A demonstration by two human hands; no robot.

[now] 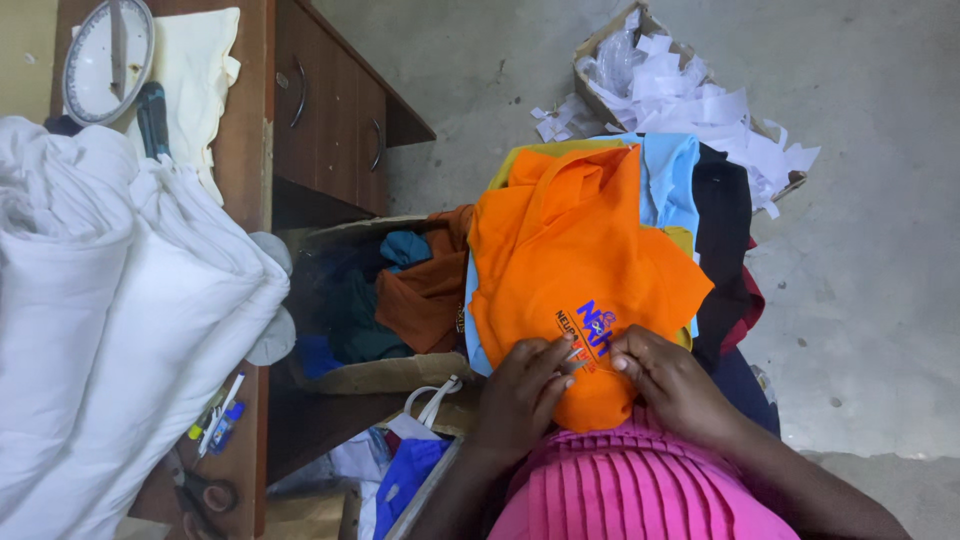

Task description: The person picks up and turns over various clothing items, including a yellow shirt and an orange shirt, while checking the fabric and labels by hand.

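Soft, even daylight (brightest on the white fabric point(110, 300), nearly blown out), faint shadows, sharp focus throughout.

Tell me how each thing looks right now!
orange shirt: spread flat on the pile
left hand: fingers pinching the shirt's print
right hand: fingers pinching the shirt's print
cardboard box: open, stuffed with clothes
white cloth: bundled up
drawers: closed

The shirt point(580, 260) lies on top of a stack of garments point(725, 250) in front of the person, with the left hand point(520, 395) and right hand point(665, 380) on its near edge. Left of the stack sits an open box of clothes point(375, 300), beyond it a wooden cabinet point(330, 110). Behind the stack stands a carton of paper scraps point(680, 80); far left, folded bedding point(110, 320) rests on a table point(245, 140).
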